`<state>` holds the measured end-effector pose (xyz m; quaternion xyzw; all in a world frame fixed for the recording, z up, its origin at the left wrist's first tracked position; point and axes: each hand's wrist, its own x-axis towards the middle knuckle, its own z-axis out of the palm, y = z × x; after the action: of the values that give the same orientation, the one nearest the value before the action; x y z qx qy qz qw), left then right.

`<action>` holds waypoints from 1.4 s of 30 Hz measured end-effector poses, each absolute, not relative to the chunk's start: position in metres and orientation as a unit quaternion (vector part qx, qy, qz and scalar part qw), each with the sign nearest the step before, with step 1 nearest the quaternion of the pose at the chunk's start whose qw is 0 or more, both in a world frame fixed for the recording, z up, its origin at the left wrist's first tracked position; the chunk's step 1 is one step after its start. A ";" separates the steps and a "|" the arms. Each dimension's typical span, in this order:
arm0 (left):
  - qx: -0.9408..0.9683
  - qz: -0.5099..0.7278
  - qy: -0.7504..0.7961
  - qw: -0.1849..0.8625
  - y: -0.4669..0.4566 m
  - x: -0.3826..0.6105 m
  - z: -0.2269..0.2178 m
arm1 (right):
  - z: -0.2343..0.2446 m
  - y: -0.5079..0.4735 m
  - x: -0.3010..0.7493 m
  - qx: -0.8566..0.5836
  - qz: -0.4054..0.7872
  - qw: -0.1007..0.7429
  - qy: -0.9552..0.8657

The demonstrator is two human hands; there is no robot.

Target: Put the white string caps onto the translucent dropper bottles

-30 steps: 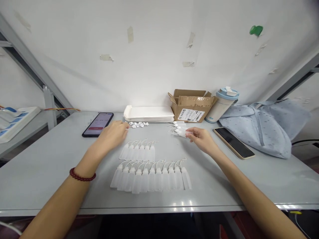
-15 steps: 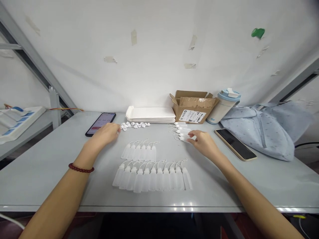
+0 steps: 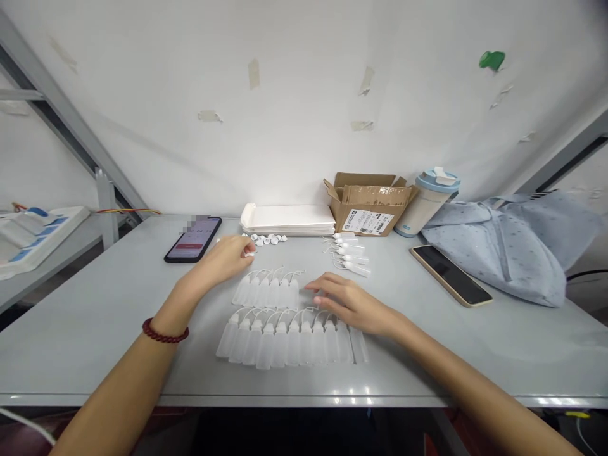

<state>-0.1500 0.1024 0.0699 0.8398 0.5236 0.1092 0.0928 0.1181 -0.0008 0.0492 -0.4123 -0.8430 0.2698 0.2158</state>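
My left hand point(image 3: 228, 258) is closed in a pinch at the left of the loose white caps point(image 3: 272, 240), with a small white cap point(image 3: 250, 254) at its fingertips. My right hand point(image 3: 350, 303) hovers with its fingers apart, nothing in them, over the right part of the front row. This front row of translucent squeeze bottles point(image 3: 281, 345) has thin white tethers at the tops. Behind it lies a shorter row of the same bottles point(image 3: 266, 292), just left of my right fingertips. Several smaller tethered bottles point(image 3: 354, 259) lie farther back on the right.
A white stack of flat packets point(image 3: 289, 218), an opened cardboard box point(image 3: 368, 212) and a tumbler point(image 3: 425, 202) stand against the wall. One phone point(image 3: 194, 239) lies at the left, another phone point(image 3: 451, 275) at the right beside a light blue cloth bag point(image 3: 498, 253).
My right hand has moved left and nearer from the small bottles at the back, which now show uncovered. My left hand has shifted right along the caps.
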 end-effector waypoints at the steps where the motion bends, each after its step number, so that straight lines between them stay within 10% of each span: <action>1: 0.844 0.120 0.515 0.096 0.100 -0.146 0.070 | 0.050 -0.001 0.114 -0.405 0.278 0.204 -0.847; 42: 0.835 0.205 0.480 0.176 0.074 -0.112 0.069 | 0.031 0.012 0.107 -0.427 0.213 0.206 -0.854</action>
<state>-0.1119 0.0736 0.0692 0.8350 0.4795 0.2048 0.1759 0.1067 0.0124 0.0310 -0.4270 -0.8544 0.2128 0.2061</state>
